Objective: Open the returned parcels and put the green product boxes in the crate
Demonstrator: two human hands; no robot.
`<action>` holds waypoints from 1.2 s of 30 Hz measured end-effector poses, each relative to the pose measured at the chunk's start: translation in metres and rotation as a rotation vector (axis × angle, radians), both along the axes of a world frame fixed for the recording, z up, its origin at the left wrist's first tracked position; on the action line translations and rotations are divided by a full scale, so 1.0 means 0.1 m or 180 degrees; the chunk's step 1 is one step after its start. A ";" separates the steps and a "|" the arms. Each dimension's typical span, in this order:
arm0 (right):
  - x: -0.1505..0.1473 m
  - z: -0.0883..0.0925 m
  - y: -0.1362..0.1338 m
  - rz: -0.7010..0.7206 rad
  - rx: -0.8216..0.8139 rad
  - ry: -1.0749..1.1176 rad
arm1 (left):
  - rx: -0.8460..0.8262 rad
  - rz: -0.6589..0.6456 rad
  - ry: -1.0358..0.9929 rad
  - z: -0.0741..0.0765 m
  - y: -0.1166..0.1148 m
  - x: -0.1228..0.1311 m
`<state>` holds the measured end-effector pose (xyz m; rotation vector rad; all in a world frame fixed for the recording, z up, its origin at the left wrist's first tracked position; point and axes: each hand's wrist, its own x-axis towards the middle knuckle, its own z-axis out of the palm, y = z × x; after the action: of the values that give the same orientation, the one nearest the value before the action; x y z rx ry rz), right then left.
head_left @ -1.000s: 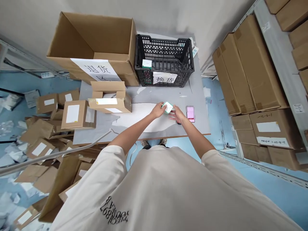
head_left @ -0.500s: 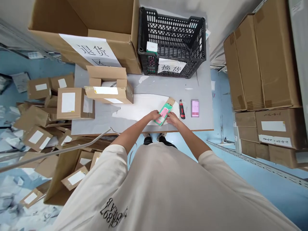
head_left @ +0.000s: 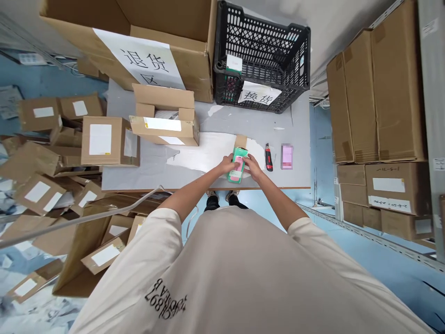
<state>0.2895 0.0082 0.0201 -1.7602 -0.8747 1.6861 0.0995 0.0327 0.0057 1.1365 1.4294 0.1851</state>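
Packet (head_left: pixel 238 168), green w/ pink front, held lengthwise over near edge of bench (head_left: pixel 153 162), approx. mid-width. Brown flap (head_left: pixel 240 140) open at packet's far end. Left hand (head_left: pixel 226 165) closed on packet's left side, fingers curled round the edge. Right hand (head_left: pixel 253 168) closed on the right side, thumb on top, fingertips pinching the edge. Both hands touching the packet, palms facing each other across it.

Just right of right hand: red-and-black knife (head_left: pixel 269 157) flat on bench. Right of that, pink phone (head_left: pixel 287 156), near but not touching. White sheet (head_left: pixel 198 155) spread on bench under and to the left of the packet.

Far-left of hands: small open box (head_left: pixel 167 125) w/ white label, lid up. Left of it, closed box (head_left: pixel 104 141) w/ white label, at bench's left edge.

Far end of bench: big open box (head_left: pixel 167 28) w/ paper sign on front. Touching it on the right, black crate (head_left: pixel 267 55), also w/ paper sign, white carton (head_left: pixel 234 62) inside.

Right of bench: shelf (head_left: pixel 431 116) stacked w/ brown cartons (head_left: pixel 378 93). Left of bench, on floor: heap of labelled parcels (head_left: pixel 38 185).
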 end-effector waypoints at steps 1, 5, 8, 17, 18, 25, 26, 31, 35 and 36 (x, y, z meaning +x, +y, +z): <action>-0.05 0.02 0.01 -0.0002 -0.0019 -0.0048 | 0.0002 0.0024 0.0049 0.03 -0.01 -0.05; -0.26 0.11 0.09 0.0077 0.0106 -0.0062 | 0.0084 0.0262 -0.0035 0.14 0.00 -0.22; -0.38 0.17 0.18 0.0170 0.0361 0.0090 | 0.0251 0.0514 -0.0168 0.19 0.04 -0.31; -0.48 0.23 0.28 0.0228 0.0978 0.0001 | 0.0707 0.0980 -0.0759 0.21 0.14 -0.51; -0.48 0.24 0.28 0.0278 0.1026 -0.0076 | 0.0724 0.0901 -0.0789 0.22 0.14 -0.54; -0.48 0.44 0.30 0.0436 0.1036 -0.0523 | 0.1257 0.0457 -0.0292 0.54 0.21 -0.63; -0.48 0.48 0.30 0.0438 0.1009 -0.0569 | 0.1367 0.0448 -0.0173 0.61 0.23 -0.62; -0.43 0.63 0.33 0.0421 0.1034 -0.0720 | 0.1647 0.0556 0.0214 0.88 0.36 -0.57; -0.36 0.68 0.31 0.0567 0.1130 -0.0789 | 0.1933 0.0265 0.0147 0.90 0.44 -0.58; -0.35 0.70 0.31 0.0625 0.1165 -0.0813 | 0.1953 0.0145 0.0149 0.90 0.45 -0.60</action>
<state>0.2544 0.0388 0.0896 -1.6960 -1.4123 1.3208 0.0400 0.0777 0.0953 1.6083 1.4830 0.6669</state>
